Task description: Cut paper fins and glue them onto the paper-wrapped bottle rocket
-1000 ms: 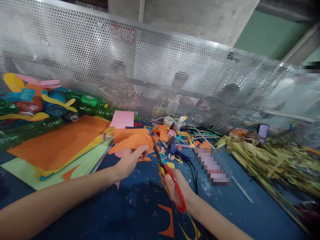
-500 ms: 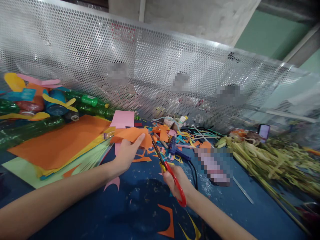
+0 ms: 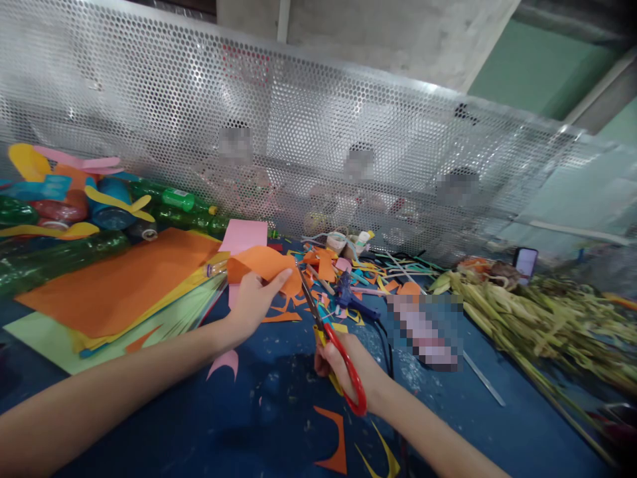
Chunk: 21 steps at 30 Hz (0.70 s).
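My left hand point(image 3: 253, 302) pinches a curved orange paper piece point(image 3: 263, 263) above the blue table, thumb on its near side. In my right hand point(image 3: 348, 365) are scissors point(image 3: 351, 372) with red and yellow handles, their blades pointing up and left to the right edge of that paper. Just behind the blades lie many coloured paper scraps point(image 3: 326, 265). A blue glue gun point(image 3: 355, 302) rests to the right of the scissors.
Stacked coloured sheets point(image 3: 129, 279) lie at the left, with plastic bottles point(image 3: 60, 262) behind them. Dried husks point(image 3: 537, 318) and a phone point(image 3: 525, 264) are at the right. A perforated metal screen point(image 3: 298, 119) stands behind the table point(image 3: 249, 425); people show through it.
The orange paper has turned slightly in my left hand. My right hand has shifted a little down, and the scissor handles have spread apart.
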Tool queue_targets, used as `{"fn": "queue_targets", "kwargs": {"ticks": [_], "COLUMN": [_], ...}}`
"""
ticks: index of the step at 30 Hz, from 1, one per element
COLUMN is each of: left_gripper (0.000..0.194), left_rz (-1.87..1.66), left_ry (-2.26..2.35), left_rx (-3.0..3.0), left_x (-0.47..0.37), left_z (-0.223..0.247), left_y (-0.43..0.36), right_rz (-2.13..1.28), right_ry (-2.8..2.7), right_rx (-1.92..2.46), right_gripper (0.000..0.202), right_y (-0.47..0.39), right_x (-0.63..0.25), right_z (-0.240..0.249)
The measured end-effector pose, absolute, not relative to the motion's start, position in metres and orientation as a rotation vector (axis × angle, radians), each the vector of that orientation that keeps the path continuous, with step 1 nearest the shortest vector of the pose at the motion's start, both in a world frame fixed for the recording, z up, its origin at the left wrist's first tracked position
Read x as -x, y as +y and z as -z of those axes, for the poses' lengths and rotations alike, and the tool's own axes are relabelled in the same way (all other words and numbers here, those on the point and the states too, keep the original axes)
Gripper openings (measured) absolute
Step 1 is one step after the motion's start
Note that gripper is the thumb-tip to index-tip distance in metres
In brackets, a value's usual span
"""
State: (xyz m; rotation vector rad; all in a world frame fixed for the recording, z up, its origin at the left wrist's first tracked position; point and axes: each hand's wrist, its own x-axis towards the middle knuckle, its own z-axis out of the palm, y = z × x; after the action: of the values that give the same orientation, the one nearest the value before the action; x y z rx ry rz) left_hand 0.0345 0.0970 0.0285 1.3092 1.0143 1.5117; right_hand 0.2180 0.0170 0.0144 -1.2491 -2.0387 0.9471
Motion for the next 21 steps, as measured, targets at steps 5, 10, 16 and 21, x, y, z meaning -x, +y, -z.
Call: {"fn": "queue_targets", "kwargs": {"ticks": [5, 10, 16, 21], "left_gripper": [0.026, 0.027, 0.025, 0.024], "left_rz": [-1.461, -1.377, -1.377, -1.385], "left_ry": [1.011, 1.015, 1.002, 1.016], "left_rx": [-1.327, -1.336, -1.348, -1.406], "left_x": [-0.036, -0.037, -0.037, -0.036], "left_z": [-0.033, -0.034, -0.034, -0.032], "left_y": [0.09, 0.085, 0.084, 0.085], "right_rz": [-0.765, -0.754, -0.747, -0.759], "right_ry": [-2.153, -2.151, -2.13, -2.129], "right_rx": [1.213, 1.204, 1.178, 1.198], "right_gripper": [0.058, 0.056, 0.055, 0.057], "right_y": [0.015, 0.015, 0.015, 0.015], "right_x": [-0.217, -0.218, -0.219, -0.218], "right_z": [-0.023, -0.021, -0.019, -0.02]}}
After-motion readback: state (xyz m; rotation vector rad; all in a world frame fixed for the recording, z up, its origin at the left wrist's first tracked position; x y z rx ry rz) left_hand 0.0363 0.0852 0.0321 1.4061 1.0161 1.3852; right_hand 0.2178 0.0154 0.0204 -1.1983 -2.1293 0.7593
